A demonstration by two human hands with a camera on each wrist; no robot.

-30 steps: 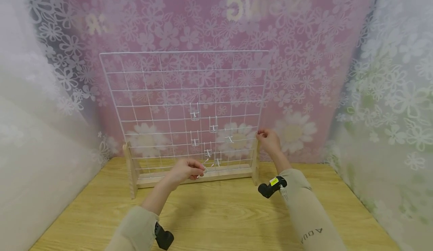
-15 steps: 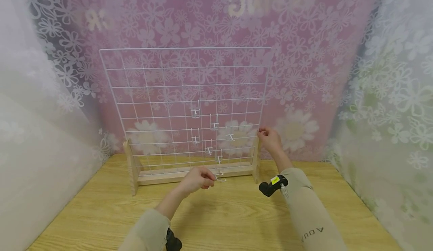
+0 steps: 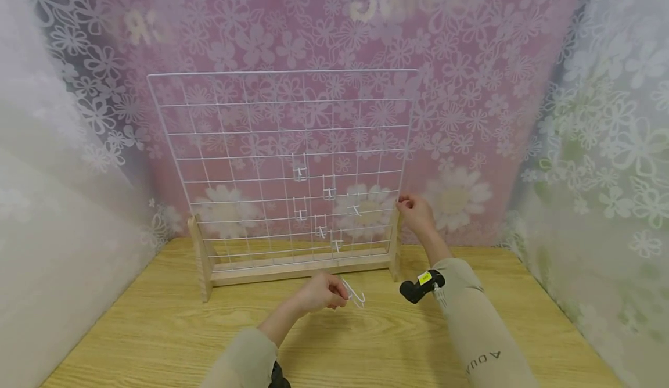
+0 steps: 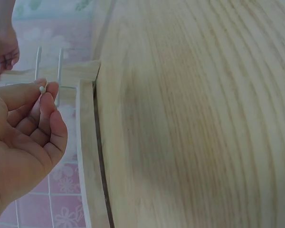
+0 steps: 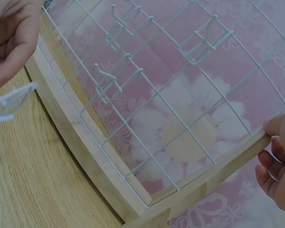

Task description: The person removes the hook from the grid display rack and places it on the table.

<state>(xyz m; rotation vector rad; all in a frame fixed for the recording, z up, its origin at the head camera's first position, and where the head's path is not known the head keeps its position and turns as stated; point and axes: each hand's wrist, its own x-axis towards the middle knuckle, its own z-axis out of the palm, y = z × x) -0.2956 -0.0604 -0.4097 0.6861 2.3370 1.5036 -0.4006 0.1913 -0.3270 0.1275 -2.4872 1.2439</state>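
Note:
A white wire grid panel (image 3: 272, 138) stands upright in a wooden base (image 3: 292, 272) at the back of the table. Several white wire hooks (image 3: 328, 191) hang on its lower middle. My left hand (image 3: 321, 292) pinches a loose white wire hook (image 3: 355, 294) just above the tabletop, in front of the base; the left wrist view shows the hook (image 4: 48, 71) between thumb and forefinger (image 4: 45, 97). My right hand (image 3: 415, 214) grips the panel's right wooden post (image 3: 395, 243), fingers (image 5: 275, 166) curled round it.
The wooden table (image 3: 366, 341) stretches from the base to the near edge. A pink flowered curtain (image 3: 470, 86) hangs close behind the panel, with white flowered curtains (image 3: 601, 173) at both sides.
My left hand has drawn a hook away from the grid's lower part, down and to the right over the table. The right hand has stayed on the post.

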